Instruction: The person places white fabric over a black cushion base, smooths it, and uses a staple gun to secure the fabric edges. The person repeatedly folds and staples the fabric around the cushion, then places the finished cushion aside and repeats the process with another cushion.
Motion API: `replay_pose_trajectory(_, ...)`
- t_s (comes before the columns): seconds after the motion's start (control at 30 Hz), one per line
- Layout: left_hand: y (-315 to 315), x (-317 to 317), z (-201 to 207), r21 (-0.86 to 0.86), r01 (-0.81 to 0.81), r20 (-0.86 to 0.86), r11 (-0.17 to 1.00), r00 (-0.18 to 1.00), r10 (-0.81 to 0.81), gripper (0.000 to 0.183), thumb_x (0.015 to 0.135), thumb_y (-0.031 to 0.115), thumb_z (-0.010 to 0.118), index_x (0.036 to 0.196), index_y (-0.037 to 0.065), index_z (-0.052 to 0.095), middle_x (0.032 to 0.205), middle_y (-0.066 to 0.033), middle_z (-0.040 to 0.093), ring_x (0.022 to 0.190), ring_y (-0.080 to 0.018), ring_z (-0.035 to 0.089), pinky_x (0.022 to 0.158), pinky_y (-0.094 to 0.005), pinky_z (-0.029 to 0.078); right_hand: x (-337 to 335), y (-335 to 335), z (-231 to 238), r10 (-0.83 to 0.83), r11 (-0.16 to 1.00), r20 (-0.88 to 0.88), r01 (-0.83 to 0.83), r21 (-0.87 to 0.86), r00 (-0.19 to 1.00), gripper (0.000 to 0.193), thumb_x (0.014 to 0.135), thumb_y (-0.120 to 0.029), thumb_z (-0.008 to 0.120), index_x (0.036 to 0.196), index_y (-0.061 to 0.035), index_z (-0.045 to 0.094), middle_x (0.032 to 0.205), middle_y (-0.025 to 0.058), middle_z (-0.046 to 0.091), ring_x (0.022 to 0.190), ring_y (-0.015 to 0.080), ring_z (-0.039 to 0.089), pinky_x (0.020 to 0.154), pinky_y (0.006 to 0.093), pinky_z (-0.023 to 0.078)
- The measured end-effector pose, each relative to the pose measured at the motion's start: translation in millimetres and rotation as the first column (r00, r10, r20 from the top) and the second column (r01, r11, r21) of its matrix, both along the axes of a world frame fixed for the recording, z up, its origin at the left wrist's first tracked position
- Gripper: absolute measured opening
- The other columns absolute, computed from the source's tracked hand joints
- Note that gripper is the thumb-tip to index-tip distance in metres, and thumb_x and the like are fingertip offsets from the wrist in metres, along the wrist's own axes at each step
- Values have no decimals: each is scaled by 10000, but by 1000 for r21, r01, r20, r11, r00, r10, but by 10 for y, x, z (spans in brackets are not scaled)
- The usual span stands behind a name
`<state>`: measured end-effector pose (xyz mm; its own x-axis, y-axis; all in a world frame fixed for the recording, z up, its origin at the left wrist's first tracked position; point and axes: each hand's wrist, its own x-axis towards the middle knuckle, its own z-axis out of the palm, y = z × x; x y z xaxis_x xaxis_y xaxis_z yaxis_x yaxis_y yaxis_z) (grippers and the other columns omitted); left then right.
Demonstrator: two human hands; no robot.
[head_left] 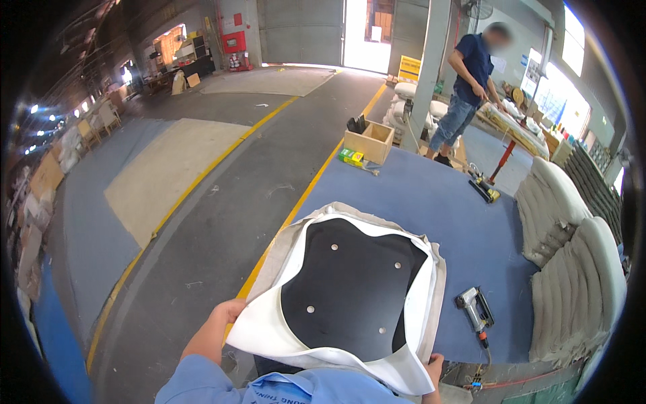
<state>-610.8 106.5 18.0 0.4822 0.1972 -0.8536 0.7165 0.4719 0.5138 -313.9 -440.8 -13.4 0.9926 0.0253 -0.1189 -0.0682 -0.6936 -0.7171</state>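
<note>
In the head view, a black board [353, 289] with four round holes lay near the middle of the scene, at the near left of the blue tabletop [417, 192]. Under it was white padding [266, 326], which curled up around the board's edges, and beige fabric [436, 273] showed outside the padding along the far and right sides. The left hand [230, 312] was at the near left corner, its fingers grasping the edge of the padding. The right hand [434, 368] was at the near right corner, its fingers closed at the padding's edge; whether they also gripped the fabric I could not tell.

To the right of the board, a silver staple gun [475, 312] lay on the tabletop with a hose attached. Beyond it, two stacks of padded covers stood on the right, a near stack [575, 296] and a far stack [548, 205]. A second staple gun [484, 190] lay at the far right. A wooden box [370, 143] stood at the far left, with a small green and yellow carton [350, 157] just beside it. Farther off on the right, another person [473, 74] stood at work.
</note>
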Motion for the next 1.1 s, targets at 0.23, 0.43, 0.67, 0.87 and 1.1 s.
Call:
replay_pose_trajectory(0.23,-364,-367,20,-25,-264,166,964,950,265,412,1007,238,710,1350,12,672,1242,-118,755,1031,-178,744,893,-359,610,-102,212,173,224,685,-440,181,706,870,227,978,-173,724,1074,31,699,905,45,710,804,147,655,750,311,535)
replay_pose_trajectory(0.43,-597,-359,380,-97,-498,361,862,789,496,352,1047,240,627,1315,21,687,1202,-85,763,1089,-152,727,919,-372,598,694,625,456,241,691,-45,-139,709,970,144,1031,-137,682,1049,-10,746,908,21,738,784,94,652,689,275,519)
replay_pose_trajectory(0.67,-1160,-397,141,-140,-467,552,873,695,461,432,1045,365,631,1327,46,705,1256,-82,752,1088,-198,726,950,-397,584,1427,14,354,412,226,-18,-83,971,911,407,1095,-292,543,1389,-18,607,1303,137,687,1171,266,666,1036,403,542)
replay_pose_trajectory(0.87,-1443,-235,196,-78,-571,333,817,758,561,510,1082,364,613,1356,-66,643,1250,-160,742,1066,-241,742,916,-376,590,815,51,357,383,778,-132,-242,580,914,163,1018,-67,636,1130,6,728,948,27,741,814,90,671,704,278,539)
replay_pose_trajectory(1.1,-1040,-99,472,537,12,21,843,999,-28,410,1086,352,579,1174,-11,748,1060,-125,789,991,-207,752,863,-356,580,967,-357,740,222,916,-51,-190,354,974,152,1024,-148,661,1068,-13,717,827,-17,679,691,78,599,609,244,474)
